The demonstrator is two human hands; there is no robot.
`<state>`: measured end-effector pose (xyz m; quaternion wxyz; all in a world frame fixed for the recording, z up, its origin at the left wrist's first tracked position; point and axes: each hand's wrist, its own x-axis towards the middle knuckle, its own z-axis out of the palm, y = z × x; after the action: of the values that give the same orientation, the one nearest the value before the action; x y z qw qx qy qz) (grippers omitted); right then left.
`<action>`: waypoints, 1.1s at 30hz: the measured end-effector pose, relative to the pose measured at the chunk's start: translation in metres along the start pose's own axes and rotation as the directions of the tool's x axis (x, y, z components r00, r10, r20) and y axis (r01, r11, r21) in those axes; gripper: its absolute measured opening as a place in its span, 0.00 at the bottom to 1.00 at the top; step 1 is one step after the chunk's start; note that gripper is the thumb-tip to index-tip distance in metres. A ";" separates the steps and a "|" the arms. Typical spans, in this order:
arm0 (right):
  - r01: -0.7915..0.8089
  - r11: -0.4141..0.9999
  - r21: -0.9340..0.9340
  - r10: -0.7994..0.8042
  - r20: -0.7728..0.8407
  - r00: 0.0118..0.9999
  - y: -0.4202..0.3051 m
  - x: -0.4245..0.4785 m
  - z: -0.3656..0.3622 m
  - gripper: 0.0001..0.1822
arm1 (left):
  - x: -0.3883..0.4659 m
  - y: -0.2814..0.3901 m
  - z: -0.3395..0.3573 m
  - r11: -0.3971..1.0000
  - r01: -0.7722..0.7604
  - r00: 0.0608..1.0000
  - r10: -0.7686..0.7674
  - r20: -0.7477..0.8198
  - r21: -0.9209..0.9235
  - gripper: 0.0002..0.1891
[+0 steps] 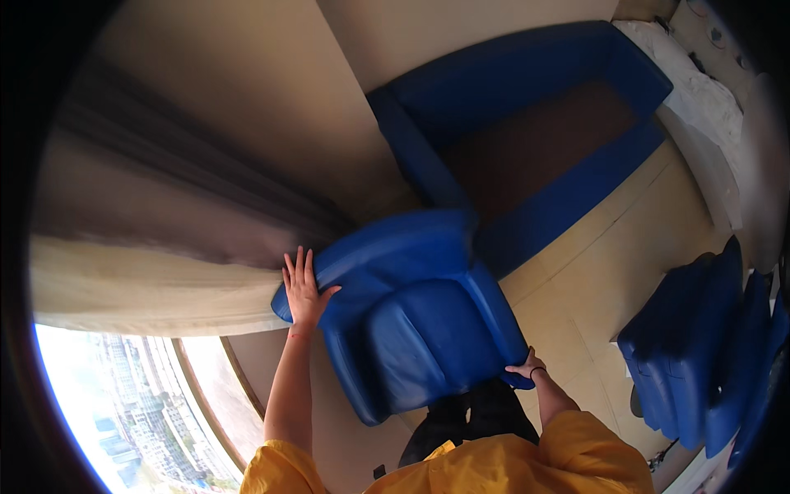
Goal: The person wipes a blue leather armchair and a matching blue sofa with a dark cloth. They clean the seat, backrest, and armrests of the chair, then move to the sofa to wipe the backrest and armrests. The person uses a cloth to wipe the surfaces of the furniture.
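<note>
A blue leather-like armchair [426,315] stands right before me, its seat towards my legs. My left hand [303,295] rests on the left end of its backrest, fingers spread and thumb out to the side. The front end of the chair's right armrest is gripped by my right hand [529,365], which wears a dark band at the wrist. Beyond the armchair, close to its back right corner, lies a long blue sofa frame [543,234] with a dark brown base showing inside it.
Blue cushions [685,346] stand stacked on the tiled floor [574,309] at the right. Curtains [154,284] hang at the left beside a window [123,407]. White bedding [691,80] lies at the top right. A bare wall [469,31] rises behind the sofa frame.
</note>
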<state>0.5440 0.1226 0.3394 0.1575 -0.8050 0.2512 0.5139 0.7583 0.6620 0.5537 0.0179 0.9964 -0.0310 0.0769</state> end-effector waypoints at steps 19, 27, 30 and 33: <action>0.150 0.987 -0.064 -0.160 -0.191 0.968 -0.043 0.014 -0.053 0.50 | -0.025 -0.025 0.004 0.990 0.107 0.994 -0.104 -0.044 0.094 0.57; 0.295 0.951 -0.088 -0.308 -0.232 0.923 -0.072 0.044 -0.057 0.49 | 0.009 -0.037 -0.008 0.954 0.280 0.952 -0.290 0.094 0.106 0.58; 0.356 0.927 -0.117 -0.374 -0.232 0.898 -0.104 0.042 -0.069 0.45 | 0.020 -0.030 0.006 0.859 0.362 0.917 -0.398 0.027 0.361 0.58; 0.414 0.905 -0.097 -0.424 -0.287 0.859 -0.118 0.048 -0.081 0.44 | 0.051 0.035 0.022 0.922 0.371 0.899 -0.387 0.205 0.114 0.59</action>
<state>0.6879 0.1673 0.3292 0.2124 -0.9114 0.0829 0.3427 0.8101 0.6236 0.5410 -0.0069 0.9856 0.1645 -0.0394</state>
